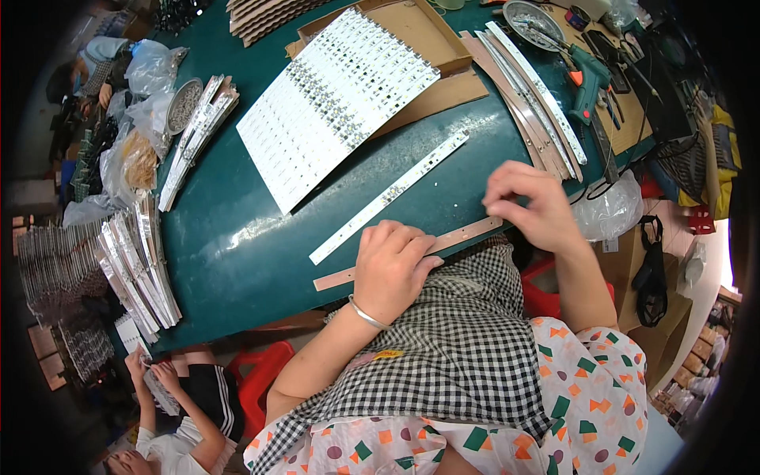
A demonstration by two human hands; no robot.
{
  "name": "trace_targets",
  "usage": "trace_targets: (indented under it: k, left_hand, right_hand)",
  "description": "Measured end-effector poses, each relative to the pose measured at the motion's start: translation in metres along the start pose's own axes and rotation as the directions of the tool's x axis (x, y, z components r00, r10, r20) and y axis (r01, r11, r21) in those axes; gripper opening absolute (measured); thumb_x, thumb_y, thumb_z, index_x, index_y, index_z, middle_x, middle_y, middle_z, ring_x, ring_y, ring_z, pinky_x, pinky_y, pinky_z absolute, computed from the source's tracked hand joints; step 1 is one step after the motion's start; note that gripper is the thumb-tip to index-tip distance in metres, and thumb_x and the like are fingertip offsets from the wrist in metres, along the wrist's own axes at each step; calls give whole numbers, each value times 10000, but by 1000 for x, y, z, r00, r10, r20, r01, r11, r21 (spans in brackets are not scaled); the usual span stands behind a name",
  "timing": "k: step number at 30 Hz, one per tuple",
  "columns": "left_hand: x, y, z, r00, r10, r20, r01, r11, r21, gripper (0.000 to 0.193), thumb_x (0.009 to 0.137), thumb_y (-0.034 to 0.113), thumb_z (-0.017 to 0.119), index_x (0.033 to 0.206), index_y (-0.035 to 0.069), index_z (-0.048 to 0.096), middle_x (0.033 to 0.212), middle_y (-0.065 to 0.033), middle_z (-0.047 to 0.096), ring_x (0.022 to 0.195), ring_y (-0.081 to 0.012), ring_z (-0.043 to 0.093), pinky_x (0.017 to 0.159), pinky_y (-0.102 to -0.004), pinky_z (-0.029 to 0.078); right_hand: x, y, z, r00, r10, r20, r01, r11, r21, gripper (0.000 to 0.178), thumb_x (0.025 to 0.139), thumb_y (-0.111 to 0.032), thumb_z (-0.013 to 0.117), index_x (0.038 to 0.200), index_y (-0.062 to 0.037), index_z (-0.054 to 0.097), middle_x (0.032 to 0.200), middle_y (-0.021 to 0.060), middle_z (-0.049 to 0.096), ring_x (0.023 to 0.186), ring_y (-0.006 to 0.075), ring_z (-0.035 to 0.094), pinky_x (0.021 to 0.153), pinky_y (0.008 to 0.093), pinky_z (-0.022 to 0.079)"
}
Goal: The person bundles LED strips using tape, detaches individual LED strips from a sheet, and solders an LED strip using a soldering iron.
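A dark green worktable (237, 237) fills the room's middle. At its near edge lies a thin pinkish-brown strip (467, 232); the left hand (389, 269) presses flat on it, fingers together, while the right hand (529, 204) pinches its far end. Just beyond lies a white LED strip (388, 196), then a ribbed white LED panel (336, 99) on a shallow cardboard tray (431, 32). A metal bowl (184, 104) holds small grey parts.

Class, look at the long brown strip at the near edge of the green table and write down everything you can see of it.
The brown strip is long, thin, flat and pale brown, perhaps card or backing tape. It lies at a slant along the near edge of the green table. The left hand presses flat on its middle, hiding that part; the right hand pinches its far end. Beside it, apart, lies a white light strip.
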State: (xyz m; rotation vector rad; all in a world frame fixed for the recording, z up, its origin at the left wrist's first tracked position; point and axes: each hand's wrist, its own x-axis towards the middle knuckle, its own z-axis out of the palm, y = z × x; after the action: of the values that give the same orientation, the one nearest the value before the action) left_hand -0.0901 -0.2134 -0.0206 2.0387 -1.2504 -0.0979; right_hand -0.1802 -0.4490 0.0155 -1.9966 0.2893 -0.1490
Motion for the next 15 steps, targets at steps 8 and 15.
trace_targets:
  k: [8,15]
  left_hand:
    - [20,9,24,992,124,-9,-124,991,-57,251,677,156,787,905,105,697,861,-16,633,835,-222,565,730,-345,410]
    - [20,10,28,984,179,-21,-180,982,-50,178,697,106,757,855,92,678,829,-28,622,743,-224,579,637,-343,446]
  right_hand:
    - [-38,-5,-11,894,-83,441,179,967,-179,193,708,-93,765,892,-58,718,830,87,670,806,288,651,729,370,517]
    - [-34,-9,-19,963,-46,267,69,995,-78,224,764,-108,751,978,-53,714,854,79,677,779,224,642,697,322,502]
